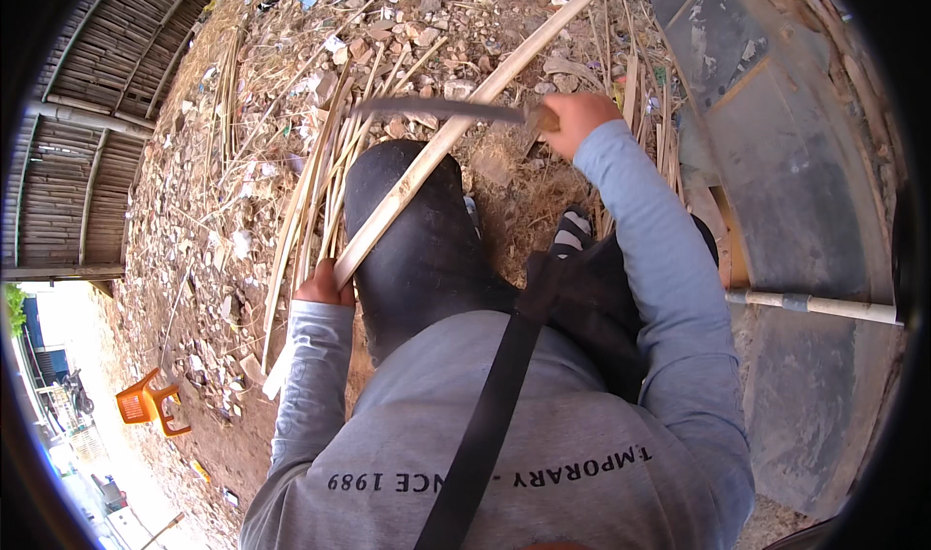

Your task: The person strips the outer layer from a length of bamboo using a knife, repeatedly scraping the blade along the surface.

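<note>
Across my knee, left hand closed on near end of bamboo strip; strip runs up-right. Right hand grips long knife, blade lying across strip. Beyond: loose split canes over stony ground, bamboo wall left

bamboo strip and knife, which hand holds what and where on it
Left hand grips the bamboo strip at its near end; right hand grips the long knife by its handle.

Left hand gripping long bamboo strip, right hand holding knife across it, rubble ground
</note>
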`<state>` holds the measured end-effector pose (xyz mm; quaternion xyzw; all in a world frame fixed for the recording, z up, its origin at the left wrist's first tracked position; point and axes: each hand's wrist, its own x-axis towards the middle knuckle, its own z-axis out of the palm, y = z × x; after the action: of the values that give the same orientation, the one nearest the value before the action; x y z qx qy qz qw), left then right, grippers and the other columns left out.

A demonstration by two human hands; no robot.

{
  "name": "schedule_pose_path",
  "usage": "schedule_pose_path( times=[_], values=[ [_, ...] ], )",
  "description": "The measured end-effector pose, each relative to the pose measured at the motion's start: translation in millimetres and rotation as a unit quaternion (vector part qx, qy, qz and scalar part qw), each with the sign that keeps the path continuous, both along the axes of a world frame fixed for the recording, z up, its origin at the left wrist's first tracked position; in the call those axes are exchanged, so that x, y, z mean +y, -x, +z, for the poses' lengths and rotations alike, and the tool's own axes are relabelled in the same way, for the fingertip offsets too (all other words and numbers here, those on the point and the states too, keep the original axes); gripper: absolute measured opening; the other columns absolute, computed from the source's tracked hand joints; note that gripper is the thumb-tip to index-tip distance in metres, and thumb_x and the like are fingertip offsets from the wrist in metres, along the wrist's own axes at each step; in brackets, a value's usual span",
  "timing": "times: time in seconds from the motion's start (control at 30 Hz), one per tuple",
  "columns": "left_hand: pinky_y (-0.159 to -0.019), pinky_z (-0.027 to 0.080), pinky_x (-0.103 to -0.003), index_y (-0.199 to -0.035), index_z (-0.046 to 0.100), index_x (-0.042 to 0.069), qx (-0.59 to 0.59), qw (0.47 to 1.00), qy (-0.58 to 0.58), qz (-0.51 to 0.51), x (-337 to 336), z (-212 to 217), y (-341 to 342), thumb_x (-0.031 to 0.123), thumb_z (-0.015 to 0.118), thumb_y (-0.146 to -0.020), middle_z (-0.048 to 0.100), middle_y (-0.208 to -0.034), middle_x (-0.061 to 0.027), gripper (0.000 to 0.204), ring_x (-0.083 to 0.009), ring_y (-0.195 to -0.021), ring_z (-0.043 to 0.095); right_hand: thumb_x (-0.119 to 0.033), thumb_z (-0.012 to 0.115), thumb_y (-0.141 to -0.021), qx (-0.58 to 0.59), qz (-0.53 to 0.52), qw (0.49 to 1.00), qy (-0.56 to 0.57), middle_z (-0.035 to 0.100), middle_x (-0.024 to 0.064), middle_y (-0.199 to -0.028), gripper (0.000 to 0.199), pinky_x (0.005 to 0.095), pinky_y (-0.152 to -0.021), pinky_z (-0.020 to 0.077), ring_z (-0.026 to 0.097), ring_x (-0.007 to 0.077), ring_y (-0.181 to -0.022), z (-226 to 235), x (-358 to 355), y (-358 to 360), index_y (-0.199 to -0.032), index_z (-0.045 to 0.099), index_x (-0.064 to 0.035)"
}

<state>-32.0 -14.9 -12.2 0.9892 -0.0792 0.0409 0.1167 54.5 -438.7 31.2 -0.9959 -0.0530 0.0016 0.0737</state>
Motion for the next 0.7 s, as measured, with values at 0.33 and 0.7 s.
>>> schedule_pose_path(
  times=[0.33,0.7],
  values=[
    [-0.054,0.049,-0.052,-0.095,0.055,0.008,-0.014,1.0,0.001,0.004,-3,6,-1,0.016,0.06,-0.081,0.062,-0.068,-0.0224,0.016,-0.044,-0.063,0.061,-0.024,0.065,-0.075,0.042,-0.021,0.997,-0.061,0.065,0.0144,-0.079,0.019,0.0425,-0.072,0.0507,0.064,0.034,-0.075,3,9,3,-0.087,0.063,-0.0092],
    [-0.055,0.049,-0.052,-0.093,0.055,0.009,-0.006,1.0,0.002,-0.001,-3,7,-2,0.016,0.06,-0.081,0.061,-0.068,-0.0221,0.015,-0.044,-0.062,0.061,-0.026,0.069,-0.071,0.055,-0.096,0.987,-0.113,0.067,0.0152,-0.08,0.025,0.043,-0.072,0.0505,0.064,0.0342,-0.075,2,7,-1,-0.089,0.067,-0.0087]
  ],
)
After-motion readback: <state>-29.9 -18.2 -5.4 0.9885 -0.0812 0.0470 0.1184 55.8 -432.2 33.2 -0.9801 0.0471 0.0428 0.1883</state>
